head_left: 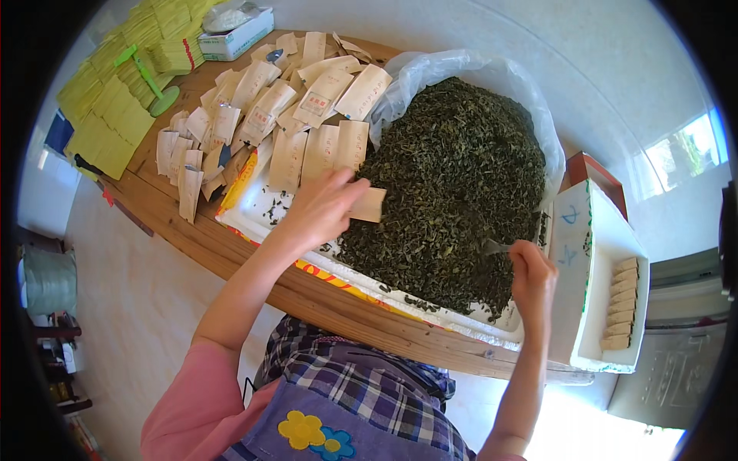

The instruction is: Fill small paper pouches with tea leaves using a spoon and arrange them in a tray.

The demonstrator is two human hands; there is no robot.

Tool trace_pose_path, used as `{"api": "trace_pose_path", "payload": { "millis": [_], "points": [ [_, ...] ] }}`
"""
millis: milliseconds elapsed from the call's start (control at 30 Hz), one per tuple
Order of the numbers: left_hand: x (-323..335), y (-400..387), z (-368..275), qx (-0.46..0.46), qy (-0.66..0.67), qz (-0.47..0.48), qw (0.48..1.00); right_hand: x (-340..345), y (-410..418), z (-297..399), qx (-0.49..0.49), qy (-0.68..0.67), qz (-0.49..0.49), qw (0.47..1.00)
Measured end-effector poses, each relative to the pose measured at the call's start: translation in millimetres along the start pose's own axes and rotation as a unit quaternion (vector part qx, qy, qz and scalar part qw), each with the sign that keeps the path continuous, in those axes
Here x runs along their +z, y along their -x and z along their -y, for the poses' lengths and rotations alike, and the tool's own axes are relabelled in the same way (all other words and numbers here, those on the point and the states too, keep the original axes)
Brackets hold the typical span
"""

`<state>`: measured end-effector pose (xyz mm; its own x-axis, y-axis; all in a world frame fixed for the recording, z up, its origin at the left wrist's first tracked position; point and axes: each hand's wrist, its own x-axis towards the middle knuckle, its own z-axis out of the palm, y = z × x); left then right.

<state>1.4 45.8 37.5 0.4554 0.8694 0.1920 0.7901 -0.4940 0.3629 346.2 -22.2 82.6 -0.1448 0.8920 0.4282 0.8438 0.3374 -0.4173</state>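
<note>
A large heap of dark dried tea leaves (450,173) fills much of a white foam tray (484,331) and spills out of a clear plastic bag (490,63). My left hand (326,207) grips a small brown paper packet (368,204) over the left side of the heap. In my right hand (533,268) is the handle of a spoon (496,248), its end at the leaves near the right side. Several paper packets (320,147) lie in a row inside the tray, just beyond my left hand.
Many printed paper packets (259,109) are piled on the wooden table (173,207). Stacked yellow paper sheets (109,121), a green stand (151,83) and a small carton (239,40) lie at the far left. At right, a foam box (599,288) holds a row of packets (621,305).
</note>
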Motion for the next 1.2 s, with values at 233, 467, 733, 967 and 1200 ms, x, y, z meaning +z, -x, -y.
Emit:
{"api": "trace_pose_path", "payload": {
  "millis": [233, 467, 733, 967, 1200],
  "points": [
    [6, -31, -28, -0.012, 0.045, 0.052, 0.998, 39, -14, -18, 0.2, -0.257, 0.02, 0.945],
    [14, -37, -34, 0.026, 0.069, 0.013, 0.997, 31, -29, -2, 0.176, -0.315, -0.003, 0.933],
    [12, -33, -38, 0.007, 0.176, -0.015, 0.984, 23, -47, 52, -0.016, -0.12, -0.043, 0.992],
    [11, -25, -28, -0.02, 0.277, -0.022, 0.96, 8, -67, 75, -0.145, -0.024, -0.051, 0.988],
    [13, -22, -34, -0.017, 0.324, -0.044, 0.945, 23, -66, 96, -0.255, 0.024, -0.017, 0.967]
  ]
}}
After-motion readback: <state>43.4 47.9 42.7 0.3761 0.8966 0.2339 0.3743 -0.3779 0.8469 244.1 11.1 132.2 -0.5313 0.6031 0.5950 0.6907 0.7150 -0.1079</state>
